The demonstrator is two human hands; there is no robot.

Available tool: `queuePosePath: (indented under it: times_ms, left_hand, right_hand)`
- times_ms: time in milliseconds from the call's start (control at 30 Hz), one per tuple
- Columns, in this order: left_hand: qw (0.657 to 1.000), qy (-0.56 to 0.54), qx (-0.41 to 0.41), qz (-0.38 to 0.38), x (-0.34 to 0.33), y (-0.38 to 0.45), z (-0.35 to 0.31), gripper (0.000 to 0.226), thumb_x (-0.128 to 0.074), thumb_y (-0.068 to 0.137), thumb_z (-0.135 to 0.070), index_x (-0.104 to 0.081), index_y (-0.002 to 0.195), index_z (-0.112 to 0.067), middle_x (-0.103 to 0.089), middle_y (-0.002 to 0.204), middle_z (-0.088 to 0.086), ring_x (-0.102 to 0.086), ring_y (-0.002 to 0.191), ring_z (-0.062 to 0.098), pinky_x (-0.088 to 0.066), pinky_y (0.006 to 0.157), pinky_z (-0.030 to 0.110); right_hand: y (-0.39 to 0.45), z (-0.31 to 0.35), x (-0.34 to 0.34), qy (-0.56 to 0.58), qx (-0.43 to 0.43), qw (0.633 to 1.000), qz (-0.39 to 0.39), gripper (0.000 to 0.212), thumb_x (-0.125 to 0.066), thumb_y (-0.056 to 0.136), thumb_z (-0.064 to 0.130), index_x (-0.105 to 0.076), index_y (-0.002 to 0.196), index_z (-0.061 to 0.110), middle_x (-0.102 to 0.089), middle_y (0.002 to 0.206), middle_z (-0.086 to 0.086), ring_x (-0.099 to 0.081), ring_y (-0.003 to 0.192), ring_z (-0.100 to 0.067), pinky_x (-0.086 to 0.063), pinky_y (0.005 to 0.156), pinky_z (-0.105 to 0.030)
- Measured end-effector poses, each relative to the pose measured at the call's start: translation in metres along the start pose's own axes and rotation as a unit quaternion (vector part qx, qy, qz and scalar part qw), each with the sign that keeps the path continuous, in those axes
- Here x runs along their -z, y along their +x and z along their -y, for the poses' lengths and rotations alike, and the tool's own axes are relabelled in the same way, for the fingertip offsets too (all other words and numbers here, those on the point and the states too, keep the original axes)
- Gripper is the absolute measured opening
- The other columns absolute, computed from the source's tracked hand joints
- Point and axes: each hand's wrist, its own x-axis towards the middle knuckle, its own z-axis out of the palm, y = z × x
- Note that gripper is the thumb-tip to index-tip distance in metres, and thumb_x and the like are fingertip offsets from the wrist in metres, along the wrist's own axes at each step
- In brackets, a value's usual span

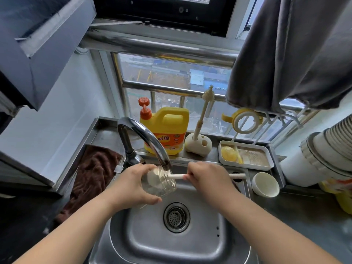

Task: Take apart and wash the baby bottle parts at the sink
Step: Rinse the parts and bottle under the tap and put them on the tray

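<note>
The left hand (131,185) grips the clear bottle (159,182) sideways under the tap (144,138); the right hand's (207,178) fingers clamp the brush handle (176,176); twisting while stroking should reach the base.

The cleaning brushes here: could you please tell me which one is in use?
The brush gripped by the right hand, head inside the bottle; the other brush stands in its holder.
</note>
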Motion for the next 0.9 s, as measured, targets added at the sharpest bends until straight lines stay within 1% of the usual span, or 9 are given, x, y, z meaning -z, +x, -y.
queuePosePath:
  times_ms: [100, 200, 333, 467, 600, 700, 767, 833, 900]
  left_hand:
    - [1.0, 0.009, -0.016, -0.009, 0.001, 0.001, -0.002, 0.087, -0.09, 0.053, -0.038, -0.05, 0.13, -0.028, -0.052, 0.115, -0.018, -0.05, 0.11, 0.001, -0.038, 0.096, 0.017]
    - [1.0, 0.009, -0.008, -0.004, 0.004, -0.002, 0.004, 0.086, -0.089, 0.053, -0.039, -0.05, 0.13, -0.03, -0.053, 0.113, -0.019, -0.052, 0.107, -0.003, -0.04, 0.095, 0.016]
    - [1.0, 0.002, -0.002, -0.012, 0.001, -0.002, 0.009, 0.087, -0.088, 0.05, -0.044, -0.05, 0.128, -0.033, -0.054, 0.115, -0.019, -0.051, 0.107, 0.0, -0.042, 0.098, 0.023]
    - [1.0, -0.01, -0.014, -0.002, -0.002, -0.004, 0.009, 0.086, -0.089, 0.053, -0.036, -0.049, 0.129, -0.032, -0.052, 0.117, -0.02, -0.048, 0.111, -0.004, -0.036, 0.098, 0.015]
    - [1.0, -0.017, 0.005, -0.006, -0.002, -0.006, 0.015, 0.09, -0.09, 0.051, -0.041, -0.049, 0.131, -0.031, -0.055, 0.115, -0.016, -0.052, 0.107, -0.001, -0.043, 0.099, 0.024]
    - [1.0, -0.01, -0.005, -0.013, -0.002, -0.003, 0.011, 0.09, -0.089, 0.052, -0.04, -0.047, 0.131, -0.033, -0.051, 0.118, -0.018, -0.049, 0.11, 0.0, -0.038, 0.097, 0.016]
    - [1.0, 0.005, -0.02, -0.006, 0.0, -0.003, 0.011, 0.088, -0.089, 0.052, -0.039, -0.048, 0.129, -0.034, -0.051, 0.117, -0.02, -0.048, 0.111, -0.003, -0.036, 0.096, 0.014]
    - [1.0, 0.01, -0.021, 0.006, 0.002, -0.005, 0.014, 0.09, -0.088, 0.05, -0.043, -0.049, 0.13, -0.034, -0.053, 0.116, -0.019, -0.049, 0.11, -0.003, -0.04, 0.099, 0.02]
    - [0.999, 0.03, -0.027, -0.001, 0.001, -0.004, 0.016, 0.094, -0.083, 0.047, -0.053, -0.048, 0.132, -0.035, -0.052, 0.116, -0.02, -0.049, 0.11, 0.0, -0.042, 0.099, 0.026]
  right_hand:
    - [0.0, 0.015, -0.012, 0.036, 0.0, 0.999, 0.023, 0.027, -0.049, 0.095, 0.044, -0.057, 0.098, 0.019, -0.064, 0.101, 0.001, -0.057, 0.094, -0.023, -0.037, 0.071, -0.033]
    - [-0.002, 0.007, -0.011, 0.058, -0.022, 0.996, 0.067, 0.026, -0.052, 0.093, 0.046, -0.06, 0.096, 0.021, -0.065, 0.097, 0.002, -0.058, 0.093, -0.021, -0.042, 0.073, -0.031]
    - [0.006, 0.001, -0.004, 0.064, -0.032, 0.997, 0.027, 0.027, -0.053, 0.092, 0.045, -0.059, 0.092, 0.02, -0.065, 0.095, 0.001, -0.058, 0.091, -0.022, -0.044, 0.074, -0.033]
    - [0.003, 0.014, -0.016, 0.05, 0.008, 0.997, 0.056, 0.027, -0.051, 0.092, 0.047, -0.059, 0.093, 0.021, -0.065, 0.097, 0.002, -0.058, 0.093, -0.022, -0.043, 0.074, -0.033]
    - [0.002, 0.0, -0.007, 0.05, -0.038, 0.997, 0.041, 0.027, -0.051, 0.093, 0.047, -0.06, 0.095, 0.021, -0.064, 0.097, 0.005, -0.058, 0.091, -0.019, -0.041, 0.072, -0.031]
    - [0.006, 0.016, -0.011, 0.022, -0.001, 1.0, 0.016, 0.027, -0.047, 0.095, 0.045, -0.057, 0.097, 0.02, -0.062, 0.099, 0.003, -0.058, 0.093, -0.023, -0.04, 0.073, -0.033]
    - [0.003, 0.02, -0.016, 0.03, 0.003, 0.999, 0.044, 0.026, -0.047, 0.095, 0.045, -0.057, 0.097, 0.02, -0.062, 0.1, 0.002, -0.057, 0.094, -0.023, -0.04, 0.074, -0.034]
    - [0.002, 0.015, -0.011, 0.033, -0.021, 0.997, 0.071, 0.027, -0.047, 0.095, 0.045, -0.058, 0.097, 0.021, -0.063, 0.1, 0.002, -0.057, 0.095, -0.023, -0.04, 0.074, -0.032]
    - [0.004, 0.01, -0.007, 0.015, -0.036, 0.998, 0.056, 0.029, -0.046, 0.095, 0.046, -0.057, 0.097, 0.019, -0.062, 0.1, 0.002, -0.057, 0.094, -0.023, -0.038, 0.072, -0.032]
